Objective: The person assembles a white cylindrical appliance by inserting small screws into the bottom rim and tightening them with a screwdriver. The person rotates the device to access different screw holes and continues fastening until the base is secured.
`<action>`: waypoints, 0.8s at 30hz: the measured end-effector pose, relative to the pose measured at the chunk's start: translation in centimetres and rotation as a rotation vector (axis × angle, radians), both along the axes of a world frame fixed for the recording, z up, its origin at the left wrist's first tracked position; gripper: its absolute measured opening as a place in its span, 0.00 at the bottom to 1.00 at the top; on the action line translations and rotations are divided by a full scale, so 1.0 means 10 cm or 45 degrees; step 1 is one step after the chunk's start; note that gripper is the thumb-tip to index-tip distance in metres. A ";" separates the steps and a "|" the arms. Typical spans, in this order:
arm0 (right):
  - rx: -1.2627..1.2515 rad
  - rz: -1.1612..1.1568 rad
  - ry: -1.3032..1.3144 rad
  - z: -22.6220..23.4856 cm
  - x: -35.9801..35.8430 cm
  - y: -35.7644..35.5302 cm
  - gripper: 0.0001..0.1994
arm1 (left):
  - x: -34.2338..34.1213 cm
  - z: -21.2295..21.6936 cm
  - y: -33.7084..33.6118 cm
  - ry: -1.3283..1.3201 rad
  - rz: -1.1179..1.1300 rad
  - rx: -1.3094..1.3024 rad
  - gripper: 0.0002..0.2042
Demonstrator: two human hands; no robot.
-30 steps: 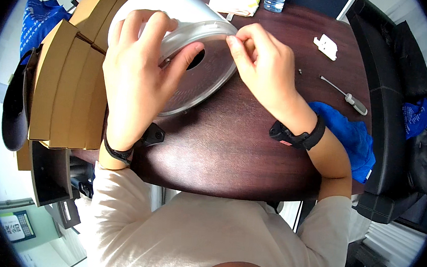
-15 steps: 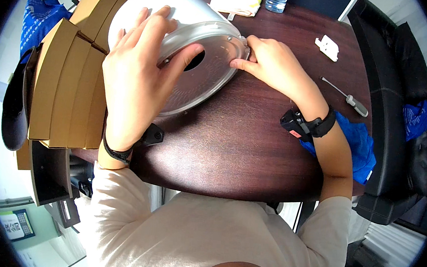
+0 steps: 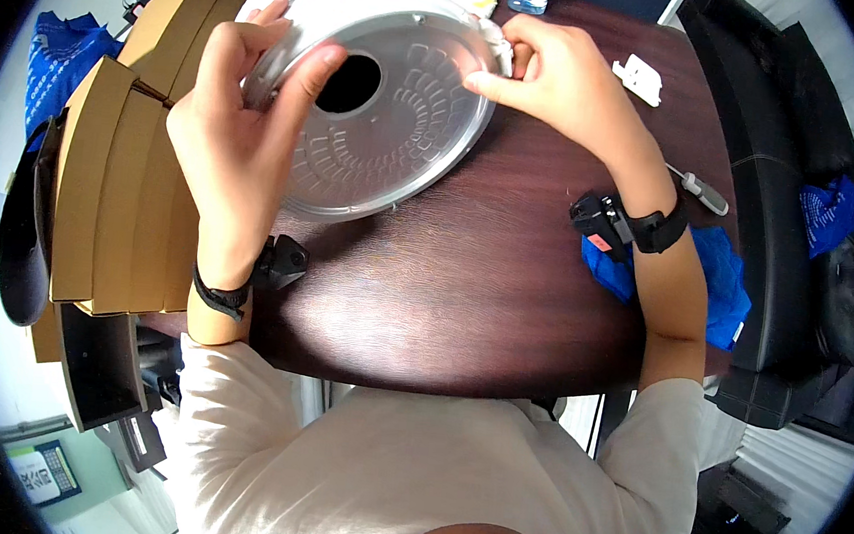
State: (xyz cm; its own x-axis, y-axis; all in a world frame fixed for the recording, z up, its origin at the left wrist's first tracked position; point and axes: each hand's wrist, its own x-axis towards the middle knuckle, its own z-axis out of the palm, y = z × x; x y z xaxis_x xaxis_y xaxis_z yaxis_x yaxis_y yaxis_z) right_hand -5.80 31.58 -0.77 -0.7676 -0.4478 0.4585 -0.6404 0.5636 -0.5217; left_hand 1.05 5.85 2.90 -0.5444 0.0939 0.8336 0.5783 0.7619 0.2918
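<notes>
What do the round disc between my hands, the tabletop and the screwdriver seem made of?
Round disc: probably translucent, glossy plastic, given its highlights and moulded-looking ridges.
Tabletop: wood or wood-look laminate, I can't tell which; dark grain, satin sheen.
Screwdriver: grey handle likely plastic; the thin, silvery shaft looks like metal.

Head-worn fisheye, looking down, table [image 3: 464, 300] seemingly near

white printed characters [image 3: 56, 77] ran across crumpled blue fabric bag [image 3: 71, 53], pale print [image 3: 830, 220] marked blue fabric bundle [image 3: 837, 206] on black leather sofa [image 3: 788, 145], black marks [image 3: 40, 478] stood on white-and-dark rectangular panel [image 3: 59, 461], orange-red label [image 3: 598, 242] sat on black plastic wrist device [image 3: 590, 215], wording unclear
</notes>
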 end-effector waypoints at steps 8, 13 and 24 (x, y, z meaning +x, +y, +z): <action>-0.089 -0.143 -0.045 -0.01 -0.05 0.01 0.31 | -0.21 -0.09 -0.02 0.032 -0.094 0.314 0.14; -0.066 -0.122 -0.152 -0.10 -0.05 -0.07 0.30 | -0.31 -0.16 -0.04 0.014 -0.060 0.454 0.14; -0.288 -0.156 0.177 -0.28 -0.17 -0.15 0.21 | -0.20 0.02 -0.07 -0.193 0.029 0.184 0.19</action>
State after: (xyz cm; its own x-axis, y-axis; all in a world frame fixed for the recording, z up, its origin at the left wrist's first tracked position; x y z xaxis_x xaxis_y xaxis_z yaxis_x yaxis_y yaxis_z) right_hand -7.47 30.05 -3.54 -0.7327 -0.2297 0.6406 -0.6487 0.5206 -0.5551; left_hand -0.99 5.15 3.08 -0.6650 -0.0344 0.7460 0.5025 0.7184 0.4811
